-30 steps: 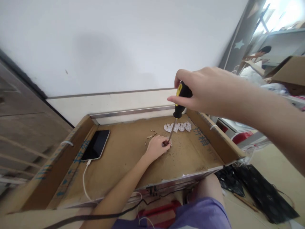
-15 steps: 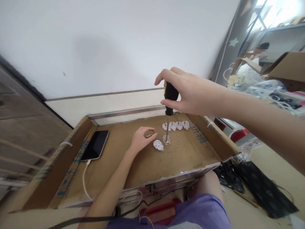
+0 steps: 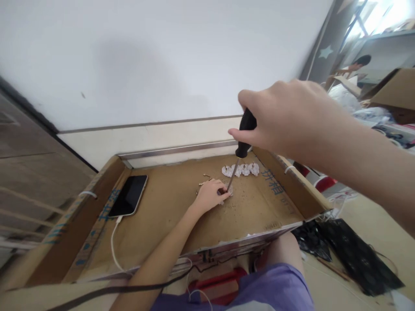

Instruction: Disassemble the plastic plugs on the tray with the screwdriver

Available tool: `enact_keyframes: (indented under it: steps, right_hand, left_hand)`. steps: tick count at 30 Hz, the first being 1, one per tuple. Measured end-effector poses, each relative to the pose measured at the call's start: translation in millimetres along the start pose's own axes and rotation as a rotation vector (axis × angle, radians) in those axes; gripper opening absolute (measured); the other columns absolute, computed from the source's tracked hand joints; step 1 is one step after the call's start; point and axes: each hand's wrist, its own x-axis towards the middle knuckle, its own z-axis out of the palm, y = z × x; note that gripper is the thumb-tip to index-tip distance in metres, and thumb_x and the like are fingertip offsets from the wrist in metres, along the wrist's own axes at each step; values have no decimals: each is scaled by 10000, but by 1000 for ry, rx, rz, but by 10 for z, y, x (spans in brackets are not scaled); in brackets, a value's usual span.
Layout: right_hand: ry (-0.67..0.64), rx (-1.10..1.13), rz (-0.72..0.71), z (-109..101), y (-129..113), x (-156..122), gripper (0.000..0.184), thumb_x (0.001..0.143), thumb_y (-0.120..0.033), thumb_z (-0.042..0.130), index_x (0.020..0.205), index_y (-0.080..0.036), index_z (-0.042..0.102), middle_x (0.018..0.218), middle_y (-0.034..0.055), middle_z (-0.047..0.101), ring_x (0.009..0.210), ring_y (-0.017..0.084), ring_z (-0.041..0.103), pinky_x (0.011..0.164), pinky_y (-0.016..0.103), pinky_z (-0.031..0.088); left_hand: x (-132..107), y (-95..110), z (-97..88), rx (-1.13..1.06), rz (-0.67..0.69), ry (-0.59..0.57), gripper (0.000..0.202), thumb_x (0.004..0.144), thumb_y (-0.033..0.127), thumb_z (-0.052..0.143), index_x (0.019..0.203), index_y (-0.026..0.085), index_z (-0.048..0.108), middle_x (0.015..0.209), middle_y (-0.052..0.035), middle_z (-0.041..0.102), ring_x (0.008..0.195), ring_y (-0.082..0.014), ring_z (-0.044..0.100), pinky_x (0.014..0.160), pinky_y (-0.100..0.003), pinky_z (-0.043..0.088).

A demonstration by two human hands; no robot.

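Screwdriver tip set on a small part pinned to the cardboard tray.

The screwdriver [image 3: 240,151] stands tilted, its black handle wrapped in the right hand [image 3: 285,119], which comes in from the right with the forearm raised and fingers curled tight around the grip. Its shaft slants down to the small part [image 3: 226,191] on the tray [image 3: 162,216], which the left hand [image 3: 210,196] pinches low against the cardboard, arm stretched forward. Just behind lies a row of white plug pieces [image 3: 241,170]; brass pins [image 3: 204,179] lie beside the left hand; a phone [image 3: 129,195] rests well to the left.
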Motion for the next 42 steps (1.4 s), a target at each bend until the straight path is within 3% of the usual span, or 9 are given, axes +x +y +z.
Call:
enact_keyframes:
  steps: [3, 7, 9, 16, 22, 29, 35, 38, 42]
  right_hand:
    - [22, -90, 47, -30, -59, -25, 396, 847, -501, 379, 834, -151, 562, 748, 138, 567, 758, 274, 560, 586, 332, 350]
    - [-70, 155, -169, -16, -1, 11, 394, 788, -451, 512, 1105, -217, 512, 880, 65, 600, 723, 190, 562, 608, 294, 374]
    - [-113, 269, -227, -10, 48, 38, 405, 782, -408, 533, 1151, -248, 483, 868, 32, 608, 707, 160, 556, 615, 273, 372]
    - [-46, 93, -92, -63, 20, 44, 331, 799, -494, 502, 846, -173, 568, 663, 76, 557, 727, 215, 545, 613, 294, 341]
    - [-19, 47, -71, -47, -28, -14, 353, 811, -504, 473, 853, -166, 566, 657, 82, 555, 713, 219, 544, 596, 288, 328]
    - [47, -47, -63, -2, 82, -117, 408, 768, -557, 481, 928, -192, 566, 596, 16, 496, 615, 152, 526, 572, 237, 297]
    - [245, -279, 49, -99, 244, -203, 538, 791, -645, 299, 884, -189, 570, 581, 14, 472, 670, 167, 565, 550, 241, 219]
    - [160, -283, -24, 60, 213, -209, 430, 756, -606, 463, 836, -198, 575, 494, -6, 436, 507, 127, 504, 480, 210, 168]
    - [179, -166, -93, 267, 179, -194, 346, 722, -526, 591, 731, -182, 560, 438, -45, 372, 342, 25, 249, 412, 174, 100]
  left_hand:
    - [-11, 2, -2, -3, -18, -2, 196, 782, 350, 613, 659, 197, 603, 783, 0, 646, 779, -169, 561, 739, -298, 404]
    - [-22, -7, 29, 3, -25, 12, 217, 789, 356, 604, 646, 193, 590, 774, -2, 637, 774, -169, 559, 750, -298, 402]
    - [-26, -11, 40, 14, -17, 20, 224, 790, 359, 603, 642, 192, 584, 763, -3, 630, 768, -169, 555, 744, -294, 399]
    - [-32, 6, 20, 23, 19, 14, 229, 805, 349, 589, 642, 189, 570, 753, 1, 632, 751, -167, 551, 712, -288, 388]
    - [-34, 5, 22, 15, 15, 24, 212, 800, 345, 597, 655, 191, 584, 768, 4, 639, 764, -167, 560, 738, -293, 396]
    - [-43, -21, 38, -52, -6, 24, 180, 798, 326, 597, 680, 193, 621, 805, 0, 656, 790, -163, 576, 738, -286, 410]
    - [-59, -60, 72, -110, 7, 54, 124, 790, 308, 610, 729, 208, 652, 818, 5, 668, 804, -161, 584, 760, -293, 419]
    - [-50, -86, 91, -140, 13, 65, 127, 784, 312, 623, 716, 209, 653, 795, 10, 674, 787, -156, 588, 755, -291, 423]
    - [-45, -94, 107, -149, 16, 66, 132, 786, 311, 624, 711, 207, 654, 789, 7, 677, 787, -156, 590, 761, -293, 431]
